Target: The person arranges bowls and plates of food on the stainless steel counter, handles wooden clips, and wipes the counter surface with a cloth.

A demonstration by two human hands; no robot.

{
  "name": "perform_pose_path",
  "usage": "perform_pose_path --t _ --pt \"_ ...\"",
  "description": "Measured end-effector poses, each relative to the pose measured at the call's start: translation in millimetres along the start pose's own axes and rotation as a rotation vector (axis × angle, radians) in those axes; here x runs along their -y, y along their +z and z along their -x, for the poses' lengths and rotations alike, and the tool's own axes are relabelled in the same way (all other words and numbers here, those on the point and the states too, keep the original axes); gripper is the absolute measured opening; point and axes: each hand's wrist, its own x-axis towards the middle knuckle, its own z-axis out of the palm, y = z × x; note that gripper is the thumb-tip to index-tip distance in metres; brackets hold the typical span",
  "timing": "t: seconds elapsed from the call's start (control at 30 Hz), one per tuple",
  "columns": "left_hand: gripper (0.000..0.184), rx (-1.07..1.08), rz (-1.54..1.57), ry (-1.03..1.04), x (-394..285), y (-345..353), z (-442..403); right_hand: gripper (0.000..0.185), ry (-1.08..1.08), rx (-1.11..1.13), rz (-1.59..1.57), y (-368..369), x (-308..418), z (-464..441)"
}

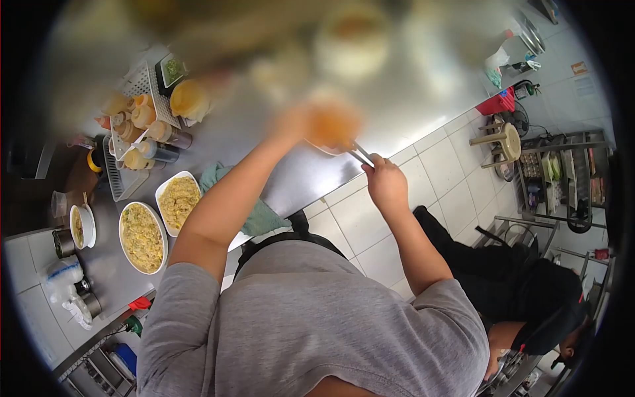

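My right hand (387, 183) is closed around the handle end of metal tongs (361, 155). The far end of the tongs reaches a blurred heap of orange food (333, 127), with a pale dish rim (323, 148) showing beneath it. My left hand (291, 127) is at the left side of this dish; its fingers are too blurred to make out. Left of my left arm, two white oval dishes hold yellow, rice-like food: a fuller one (141, 235) and another (178, 200) beside it.
Sauce bottles (143, 116) stand in white baskets on the steel counter (218, 142). A green cloth (254, 215) lies at the counter's edge. A white bowl (86, 227) stands at left. Another person in black (522, 284) bends near racks at right. A stool (506, 143) stands beyond.
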Motion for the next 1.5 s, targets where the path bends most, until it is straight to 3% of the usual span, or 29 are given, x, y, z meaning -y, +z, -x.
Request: perform_pose_path --t 0.07,0.23,0.27,0.3,0.33,0.47,0.7,0.83,0.97,1.03,1.07,1.13,1.17,1.23,1.27,1.4,1.47,1.5 --pt "0.044 0.149 0.367 -0.177 17 10 -6 0.021 -0.026 -0.029 -0.032 -14 -1 -6" --pt "0.045 0.139 0.464 -0.109 46 37 -2 0.020 -0.148 -0.235 -0.204 -50 22 -24" --pt "0.045 0.125 0.727 -0.235 38 28 11 0.020 -0.155 -0.232 -0.201 -42 23 -31" --pt "0.045 0.104 0.988 -0.360 34 22 22 0.021 -0.274 -0.293 -0.219 -26 22 -39" --pt "0.045 0.094 0.991 -0.364 36 23 29 0.023 -0.395 -0.353 -0.240 -11 21 -44" --pt "0.046 0.016 1.182 -0.505 65 38 66 0.033 -0.434 -0.161 -0.094 20 19 -47" --pt "0.054 -0.171 1.512 -0.679 91 55 127 0.035 -0.632 -0.081 -0.241 9 52 -50" --pt "0.053 -0.263 1.620 -0.739 95 56 141 0.031 -0.561 -0.008 -0.351 -13 74 -65" --pt "0.054 -0.259 1.758 -0.706 100 51 155 0.030 -0.390 0.104 -0.235 -29 82 -76" --pt "0.047 0.000 1.556 -0.730 100 34 169 0.031 -0.264 0.002 -0.350 -34 87 -82" --pt "0.047 -0.008 1.561 -0.723 99 25 178 0.032 -0.228 -0.090 -0.311 -40 94 -92" --pt "0.044 -0.012 0.564 -0.338 100 15 199 0.033 -0.298 -0.314 -0.214 -44 101 -130" --pt "0.044 -0.010 0.562 -0.338 107 17 205 0.034 -0.298 -0.396 -0.169 -49 114 -148" --pt "0.040 -0.207 -0.077 -0.122 121 25 222 0.031 -0.479 -0.478 0.133 -16 110 -224" --pt "0.037 -0.269 -0.198 -0.124 120 21 225 0.034 -0.513 -0.499 0.307 0 111 -256" --pt "0.024 -0.363 -0.316 -0.216 141 33 219 0.032 -0.440 -0.578 0.298 -8 158 -248" --pt "0.014 -0.229 -0.253 -0.208 149 32 219 0.026 -0.693 -0.390 -0.152 -17 176 -207" --pt "0.014 -0.230 -0.250 -0.212 145 24 223 0.018 -0.636 -0.058 -0.510 -34 195 -145"
